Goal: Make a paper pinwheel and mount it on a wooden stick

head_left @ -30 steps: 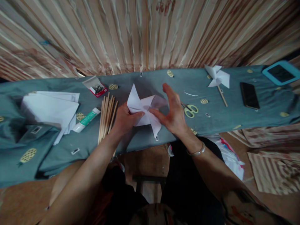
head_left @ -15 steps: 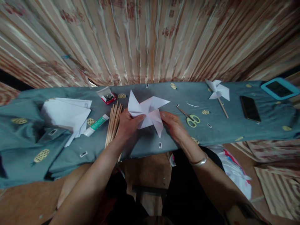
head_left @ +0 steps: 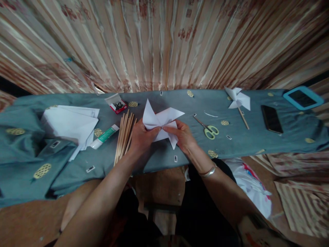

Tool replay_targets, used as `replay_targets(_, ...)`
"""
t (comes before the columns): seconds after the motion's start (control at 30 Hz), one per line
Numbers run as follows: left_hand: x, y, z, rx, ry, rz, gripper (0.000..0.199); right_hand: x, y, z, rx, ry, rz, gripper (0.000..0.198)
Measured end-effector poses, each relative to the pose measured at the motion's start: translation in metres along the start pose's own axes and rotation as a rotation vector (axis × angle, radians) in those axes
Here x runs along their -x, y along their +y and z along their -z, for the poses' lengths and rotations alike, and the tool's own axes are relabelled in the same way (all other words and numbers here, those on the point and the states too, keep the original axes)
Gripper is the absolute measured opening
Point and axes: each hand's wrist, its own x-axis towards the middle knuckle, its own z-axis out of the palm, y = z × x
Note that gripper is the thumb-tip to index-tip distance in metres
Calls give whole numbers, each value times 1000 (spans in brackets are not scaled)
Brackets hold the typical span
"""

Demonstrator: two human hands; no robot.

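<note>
A white paper pinwheel [head_left: 164, 116] with folded blades is held between my two hands above the cloth-covered table [head_left: 190, 151]. My left hand [head_left: 144, 133] grips its left side, the thumb pressed near the centre. From the right, my right hand [head_left: 182, 133] pinches it, thumb also at the centre, close to the left thumb tip. Fingers behind the paper are hidden. Beside my left hand lies a bundle of wooden sticks [head_left: 124, 135]. A pair of scissors with light green handles [head_left: 210, 131] rests to the right of my right hand.
White paper sheets [head_left: 72, 123] and a glue stick [head_left: 105, 136] lie at the left. Behind the sticks stands an open red-and-white box [head_left: 118, 105] of small dark items. Rightward are a finished pinwheel on a stick [head_left: 239, 99], a phone [head_left: 271, 118] and a blue-framed tablet [head_left: 303, 97].
My right hand has moved left and inward, its thumb now on the pinwheel's centre beside the left thumb. My left hand keeps its hold. The view has shifted slightly.
</note>
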Motion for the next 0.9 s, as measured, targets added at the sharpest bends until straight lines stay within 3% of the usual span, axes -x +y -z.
replay_targets(0.27,-1,-2,1,-43,6,-22,43,-3,3,-5,41,4,115,46)
replay_targets(0.6,1,2,1,-126,7,-71,39,-8,4,0,124,25,164,43)
replay_targets(0.9,1,-3,0,-71,-36,-50,35,-9,7,-4,90,77,150,36)
